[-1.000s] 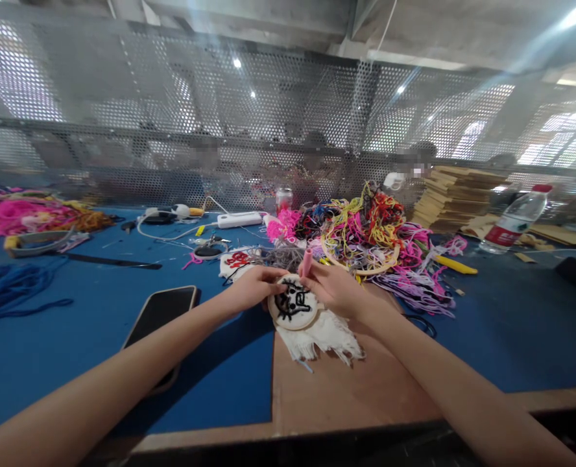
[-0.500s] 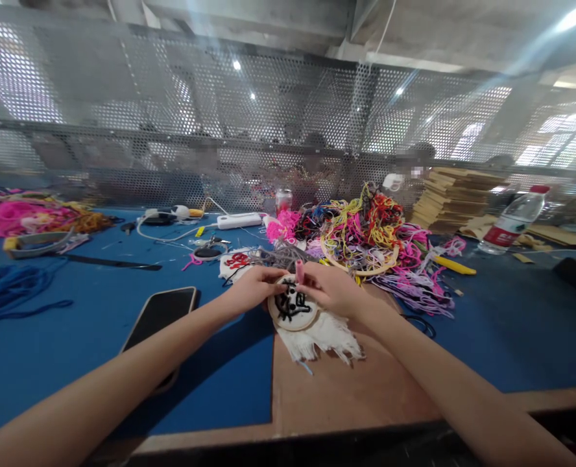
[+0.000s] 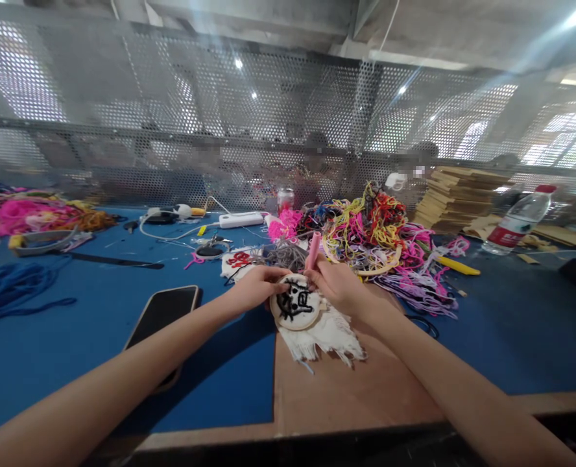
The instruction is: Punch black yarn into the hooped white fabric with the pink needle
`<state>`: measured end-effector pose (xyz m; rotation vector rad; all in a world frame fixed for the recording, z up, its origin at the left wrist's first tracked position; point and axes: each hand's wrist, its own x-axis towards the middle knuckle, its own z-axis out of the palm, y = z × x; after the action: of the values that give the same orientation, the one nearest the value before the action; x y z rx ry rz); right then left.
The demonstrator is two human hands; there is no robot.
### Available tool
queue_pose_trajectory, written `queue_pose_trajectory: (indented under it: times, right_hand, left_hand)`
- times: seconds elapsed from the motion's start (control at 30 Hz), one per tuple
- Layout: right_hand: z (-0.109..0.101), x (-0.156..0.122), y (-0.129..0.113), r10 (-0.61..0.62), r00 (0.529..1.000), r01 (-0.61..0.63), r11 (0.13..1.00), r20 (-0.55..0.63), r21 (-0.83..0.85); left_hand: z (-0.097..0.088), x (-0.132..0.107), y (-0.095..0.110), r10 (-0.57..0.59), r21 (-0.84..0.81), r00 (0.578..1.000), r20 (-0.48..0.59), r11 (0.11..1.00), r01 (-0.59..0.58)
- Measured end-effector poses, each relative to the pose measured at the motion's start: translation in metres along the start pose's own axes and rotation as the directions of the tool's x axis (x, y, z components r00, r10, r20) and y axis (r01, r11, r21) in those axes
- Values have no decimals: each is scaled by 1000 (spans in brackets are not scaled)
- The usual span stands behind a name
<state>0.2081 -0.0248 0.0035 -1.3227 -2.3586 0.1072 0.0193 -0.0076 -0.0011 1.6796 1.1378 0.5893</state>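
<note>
"Gripping what with the left hand (image 3: 255, 287)?"

"Pinching the upper left rim of the hooped embroidery (image 3: 296, 305), mostly over the brown part of the counter (image 3: 346, 399)."

"And with the right hand (image 3: 339, 284)?"

"Grasping the pink tool (image 3: 314, 248), nearly upright, at the upper right edge, with the tip hidden."

"Finding room where?"

"Toward the front edge (image 3: 249, 431), past the white fringe (image 3: 327, 334), over plain brown. Rightward, over blue beyond the right forearm (image 3: 444, 363). Tighter on the far side, with the yarn heap (image 3: 366, 224) just beyond. Leftward, only past the phone (image 3: 166, 308), partly hidden by the left forearm (image 3: 137, 366)."
</note>
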Motion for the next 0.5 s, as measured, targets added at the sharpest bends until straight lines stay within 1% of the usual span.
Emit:
queue_pose_trajectory:
  times: [0.07, 0.23, 0.33, 0.5]
  right_hand:
    - [0, 0, 0, -18, 1000, 18, 1000, -11, 4]
    - [-1, -2, 0, -108, 994, 108, 993, -12, 42]
    - [-1, -3, 0, -123, 992, 123, 992, -8, 38]
    - [-3, -5, -2, -168, 985, 170, 981, -26, 96]
  left_hand:
    - [0, 0, 0, 0, -3, 1000, 2, 1000, 0]
    - [0, 2, -1, 5, -10, 1000, 4, 1000, -5]
    - [0, 3, -4, 38, 3, 999, 9, 999, -38]
    - [-1, 3, -6, 59, 4, 998, 22, 998, -59]
